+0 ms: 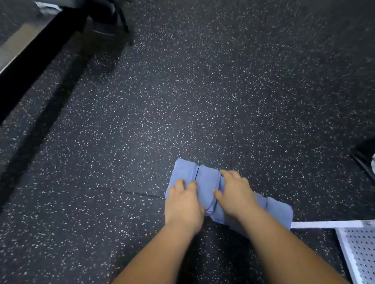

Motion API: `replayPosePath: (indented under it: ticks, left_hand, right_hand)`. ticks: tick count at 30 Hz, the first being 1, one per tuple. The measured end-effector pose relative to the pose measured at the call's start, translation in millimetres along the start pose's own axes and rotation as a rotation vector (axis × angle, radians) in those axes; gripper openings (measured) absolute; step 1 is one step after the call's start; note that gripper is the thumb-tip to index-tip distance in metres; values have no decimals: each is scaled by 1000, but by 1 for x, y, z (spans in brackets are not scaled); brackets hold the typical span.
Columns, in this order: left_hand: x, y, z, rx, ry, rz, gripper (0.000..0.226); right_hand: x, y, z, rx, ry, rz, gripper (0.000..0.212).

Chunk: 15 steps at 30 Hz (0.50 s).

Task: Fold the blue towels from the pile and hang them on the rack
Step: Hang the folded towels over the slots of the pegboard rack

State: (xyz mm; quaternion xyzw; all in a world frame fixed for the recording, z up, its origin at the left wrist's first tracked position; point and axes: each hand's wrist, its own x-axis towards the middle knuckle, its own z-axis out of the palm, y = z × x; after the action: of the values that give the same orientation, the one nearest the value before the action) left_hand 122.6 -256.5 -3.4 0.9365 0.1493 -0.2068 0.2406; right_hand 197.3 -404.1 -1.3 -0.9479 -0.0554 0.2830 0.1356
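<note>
Blue towel (204,187) lies half-folded on the speckled floor (161,114) at five o'clock — your left hand (184,204) and right hand (236,196) press it flat, fingers spread, gripping nothing — hanging remains.

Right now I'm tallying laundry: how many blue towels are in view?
1 that I can tell: a folded towel on the floor, under both hands. Its layers could hide another.

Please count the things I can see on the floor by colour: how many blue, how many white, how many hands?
Blue: 1, the folded towel under the left hand and right hand
White: 1, the perforated panel at the right
Hands: 2
Total: 4
</note>
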Motion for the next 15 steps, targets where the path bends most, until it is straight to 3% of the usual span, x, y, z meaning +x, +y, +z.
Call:
replayPosePath:
  ticks: [15]
  left_hand:
    - [15, -17, 34, -92, 22, 14, 68]
  right_hand:
    - [50, 12, 25, 28, 5, -39, 70]
